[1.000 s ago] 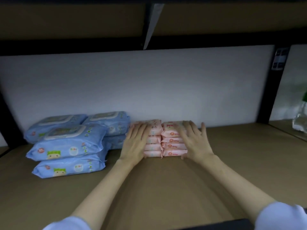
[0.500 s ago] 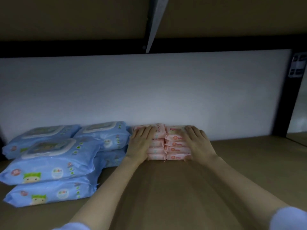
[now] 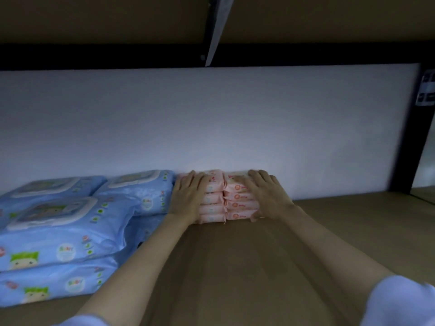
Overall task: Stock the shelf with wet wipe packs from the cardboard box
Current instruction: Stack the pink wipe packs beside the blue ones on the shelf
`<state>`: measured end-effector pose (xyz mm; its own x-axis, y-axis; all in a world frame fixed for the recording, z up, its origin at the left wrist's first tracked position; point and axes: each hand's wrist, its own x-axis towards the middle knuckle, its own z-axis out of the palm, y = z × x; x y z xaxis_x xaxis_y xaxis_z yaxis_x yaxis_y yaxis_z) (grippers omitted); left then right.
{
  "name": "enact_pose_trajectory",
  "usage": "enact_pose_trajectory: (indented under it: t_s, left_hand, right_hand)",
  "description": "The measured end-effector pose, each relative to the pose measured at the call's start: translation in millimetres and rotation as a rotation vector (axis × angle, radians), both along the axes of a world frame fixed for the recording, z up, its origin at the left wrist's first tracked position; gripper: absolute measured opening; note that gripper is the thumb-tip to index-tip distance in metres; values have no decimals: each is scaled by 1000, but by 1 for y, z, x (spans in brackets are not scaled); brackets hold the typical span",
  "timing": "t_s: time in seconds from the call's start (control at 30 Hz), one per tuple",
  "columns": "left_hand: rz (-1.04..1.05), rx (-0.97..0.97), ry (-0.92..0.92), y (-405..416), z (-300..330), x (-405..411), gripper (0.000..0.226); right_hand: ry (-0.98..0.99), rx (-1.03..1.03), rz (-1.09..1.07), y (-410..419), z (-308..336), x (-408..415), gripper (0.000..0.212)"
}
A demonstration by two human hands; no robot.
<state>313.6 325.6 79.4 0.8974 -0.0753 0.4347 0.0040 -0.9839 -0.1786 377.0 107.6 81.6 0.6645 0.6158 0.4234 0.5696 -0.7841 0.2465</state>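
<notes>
Far left of the shelf (image 3: 306, 255) was already stocked with big blue wipe packs (image 3: 63, 234), stacked two high in a front and a back row, so that part looked done. Just beside them, right at the back wall (image 3: 211, 118), sat two side-by-side stacks of small pink wipe packs (image 3: 226, 198), four high as far as I could count.

The left hand (image 3: 188, 198) lay flat with fingers straight over the left end of the pink stacks, squeezed in next to the blue ones. The right hand (image 3: 268, 198) did the same on the right end, fingers spread and relaxed, more pressing than gripping anything.

My guess is this batch was basically placed and just getting squared up. Whole right side of the shelf had no packs on it, so plenty left to fill. The cardboard box wasn't in view, so no idea how many packs remained.
</notes>
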Motion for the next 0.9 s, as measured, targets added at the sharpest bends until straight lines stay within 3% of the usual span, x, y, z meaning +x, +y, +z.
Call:
enact_pose_trajectory:
  t_s: [0.07,0.17,0.23,0.33,0.4,0.5,0.57,0.67,0.73,0.8,0.9]
  left_hand:
    - [26,27,53,-2,3,-3,114]
    - [-8,-45,62,-13,8,-6,119]
    - [-128,-78,17,-31,9,-4,104]
    - [-217,-53,-28,-60,8,3,67]
    - [-179,-64,-34,-69,8,8,55]
    - [-149,-17,-33,-66,11,11,58]
    - [-156,5,-25,-62,15,11,67]
    - [-166,2,-43,-59,14,13,57]
    - [-163,24,-47,-60,10,13,52]
    - [-158,71,-30,-62,6,13,59]
    - [-157,18,-29,-66,5,14,57]
  right_hand:
    - [135,288,46,-7,0,-3,125]
    - [465,1090,69,-21,-7,-6,115]
    - [744,1483,117,-23,-18,-6,94]
    - [1027,1725,146,-18,-24,-1,73]
    - [1101,1721,146,-11,-23,4,62]
    - [1037,1603,158,-10,-41,31,106]
    - [1049,1579,230,-13,-58,56,115]
    - [1036,1497,223,-17,-28,15,92]
    - [957,1309,205,-25,-25,7,73]
    - [858,1147,173,-37,-35,11,80]
    - [759,1156,155,-37,-43,12,70]
